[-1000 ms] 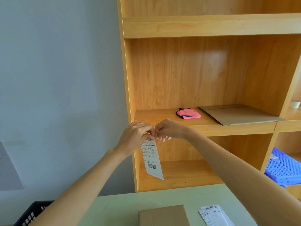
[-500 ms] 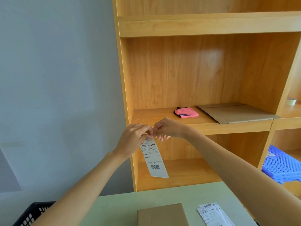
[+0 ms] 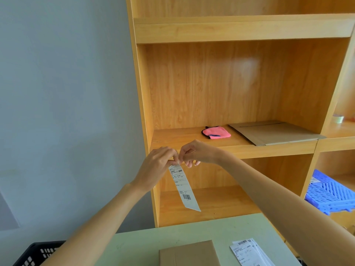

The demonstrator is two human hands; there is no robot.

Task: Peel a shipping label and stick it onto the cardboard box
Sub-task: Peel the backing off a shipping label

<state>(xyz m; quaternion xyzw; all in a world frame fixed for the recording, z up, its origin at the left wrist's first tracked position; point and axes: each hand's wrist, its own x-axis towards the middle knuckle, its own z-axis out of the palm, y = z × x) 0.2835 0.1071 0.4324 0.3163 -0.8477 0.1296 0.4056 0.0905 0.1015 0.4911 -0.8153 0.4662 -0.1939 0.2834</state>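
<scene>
A long white shipping label (image 3: 183,186) with a barcode hangs in the air in front of the shelf unit. My left hand (image 3: 156,166) and my right hand (image 3: 197,152) meet at its top edge, each pinching a corner with thumb and fingertips. Far below, a closed cardboard box (image 3: 189,255) lies on the pale green table (image 3: 146,244) at the bottom edge of the view. A small stack of other labels (image 3: 247,253) rests on the table to the right of the box.
A wooden shelf unit (image 3: 240,148) stands behind the table, holding a pink cloth (image 3: 216,133) and a flattened carton (image 3: 274,132). A blue plastic crate (image 3: 334,192) sits lower right, a tape roll (image 3: 338,119) far right, a black basket (image 3: 36,254) lower left.
Both hands stay pinched at the label's top edge. The hanging label has swung slightly and its lower end now sits a little further right.
</scene>
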